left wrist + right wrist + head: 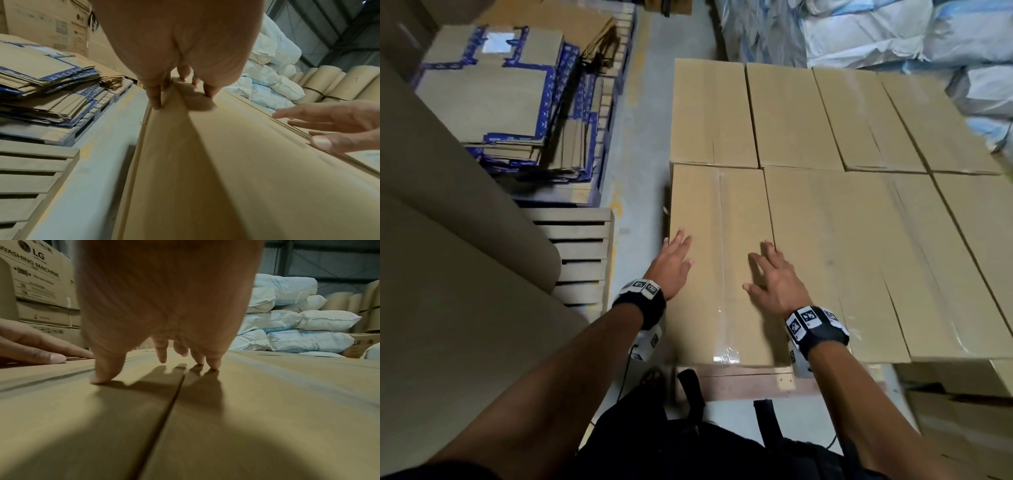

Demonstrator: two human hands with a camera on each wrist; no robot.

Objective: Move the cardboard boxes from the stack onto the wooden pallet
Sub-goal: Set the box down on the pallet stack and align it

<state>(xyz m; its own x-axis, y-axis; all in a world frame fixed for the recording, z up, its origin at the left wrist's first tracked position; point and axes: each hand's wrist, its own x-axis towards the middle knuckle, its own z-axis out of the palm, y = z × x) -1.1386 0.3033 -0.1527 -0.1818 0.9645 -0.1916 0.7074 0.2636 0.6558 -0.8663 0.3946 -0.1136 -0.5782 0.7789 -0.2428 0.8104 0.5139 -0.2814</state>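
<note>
warehouse floor [633,178]; pallet [739,380] mostly hidden under boxes [825,205] (hands [671,263] flat).

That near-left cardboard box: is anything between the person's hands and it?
Nothing visible. The left hand lies open at the cardboard box's left edge, and the right hand has its fingertips on the top by the seam with the neighbouring box.

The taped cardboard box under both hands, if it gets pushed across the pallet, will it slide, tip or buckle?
The cardboard box lies long and flat, so it will probably slide, not tip. Its taped top looks unbowed under the left hand and right hand, so likely fairly stiff. The neighbouring box sits tight against it, probably blocking rightward sliding.
</note>
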